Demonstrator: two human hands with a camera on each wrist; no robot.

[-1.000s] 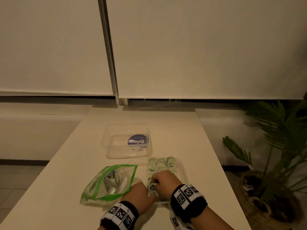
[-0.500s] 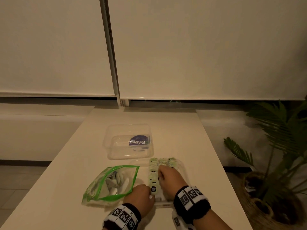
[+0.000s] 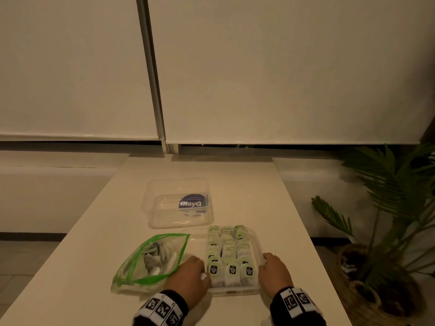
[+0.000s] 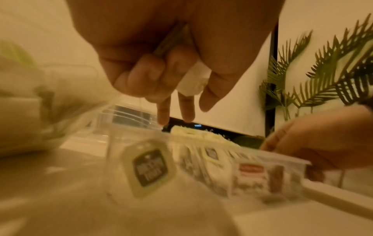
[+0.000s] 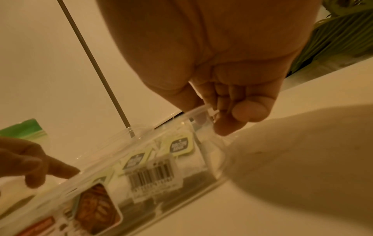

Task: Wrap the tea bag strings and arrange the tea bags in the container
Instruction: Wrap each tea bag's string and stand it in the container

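A clear container (image 3: 257, 245) near the table's front edge holds three rows of white tea bags (image 3: 227, 243) with green tags, strings wrapped. My left hand (image 3: 199, 267) is against the container's left wall. In the left wrist view the left hand (image 4: 181, 103) has two fingers pointing down at the container (image 4: 262, 159), while its curled fingers hold a small white wad (image 4: 192, 79) that I cannot identify. My right hand (image 3: 267, 261) is at the right wall. In the right wrist view the right hand (image 5: 210, 115) pinches the container's rim (image 5: 141, 137).
A green-edged zip bag (image 3: 153, 260) with more white tea bags lies left of the container. A clear tub with a blue round label (image 3: 179, 203) stands behind it. The pale table (image 3: 235, 175) ends at a wall. A potted palm (image 3: 388, 196) stands off the right edge.
The tea bag both hands handled now stands in the front row. My right hand moved from above the bags to the container's right rim; my left hand stayed at the left wall.
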